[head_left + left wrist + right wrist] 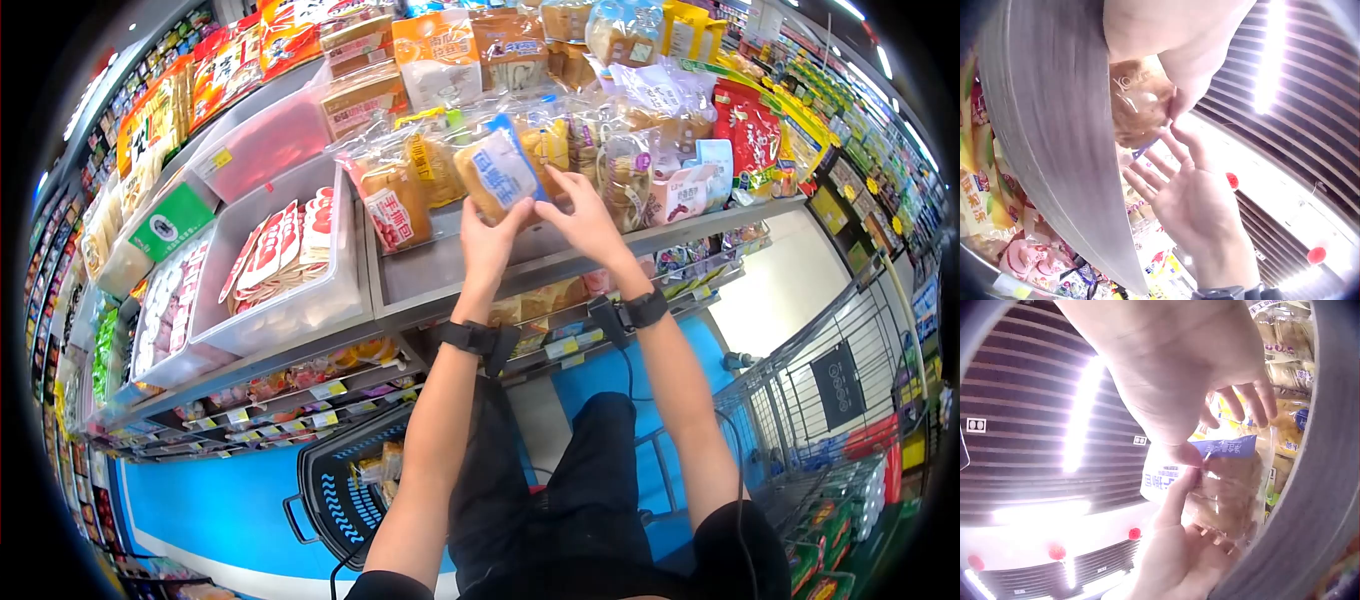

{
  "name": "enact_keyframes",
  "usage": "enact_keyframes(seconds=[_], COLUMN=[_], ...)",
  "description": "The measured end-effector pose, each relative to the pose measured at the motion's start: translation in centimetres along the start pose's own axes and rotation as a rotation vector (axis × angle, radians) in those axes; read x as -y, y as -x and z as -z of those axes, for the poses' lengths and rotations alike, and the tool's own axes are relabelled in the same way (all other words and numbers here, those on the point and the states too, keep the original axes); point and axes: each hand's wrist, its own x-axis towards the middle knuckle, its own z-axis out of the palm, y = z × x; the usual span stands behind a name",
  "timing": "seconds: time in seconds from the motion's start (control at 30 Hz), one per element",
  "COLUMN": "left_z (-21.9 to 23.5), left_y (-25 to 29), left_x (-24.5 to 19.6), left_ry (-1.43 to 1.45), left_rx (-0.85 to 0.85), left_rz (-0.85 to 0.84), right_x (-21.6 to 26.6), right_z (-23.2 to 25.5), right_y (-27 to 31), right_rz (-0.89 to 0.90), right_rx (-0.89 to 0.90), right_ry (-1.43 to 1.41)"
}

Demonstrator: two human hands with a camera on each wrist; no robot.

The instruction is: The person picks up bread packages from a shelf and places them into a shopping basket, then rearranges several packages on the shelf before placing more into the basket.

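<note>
A clear bag of bread (503,172) with a white and blue label is raised, tilted, over the front of a grey shelf. My left hand (488,240) holds its lower edge, thumb in front; in the right wrist view the left fingertips (1210,536) show beneath the bag. From the other side my right hand (590,225) touches the edge with its thumb, close to the left thumb. The other right fingers (1232,403) are spread loosely and stand off the bag. Behind it lie more bagged breads, including one with a red label (390,220) and a yellow pack (432,165).
Left of the breads stands a clear plastic bin (350,300) of red-and-white packets. A black basket (318,480) holding packaged goods sits on the blue floor by my legs. At right is a wire shopping cart (860,350). The grey shelf edge (420,318) runs below my hands.
</note>
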Motion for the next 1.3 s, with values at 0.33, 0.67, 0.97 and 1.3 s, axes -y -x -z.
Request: enact_keyframes(seconds=[0.33, 0.67, 0.97, 1.3], left_z=[-1.8, -3.2, -2.7, 2.2], left_y=[-2.7, -5.7, -4.3, 9.4], left_x=[1.8, 7.0, 3.8, -6.5], left_ry=[-0.204, -0.157, -0.344, 0.088], left_rx=[0.128, 0.334, -0.025, 0.211], left_rz=[-0.092, -0.001, -0.078, -0.107], right_x=[0.4, -2.1, 0.4, -0.8], right_z=[-1.4, -1.9, -1.8, -3.1], right_y=[2.1, 0.5, 1.0, 10.1], right_rz=[-0.069, -0.421, -0.52, 0.191], right_rx=[-0.163, -0.154, -0.139, -0.349], right_ry=[0.113, 0.362, 0.408, 0.254])
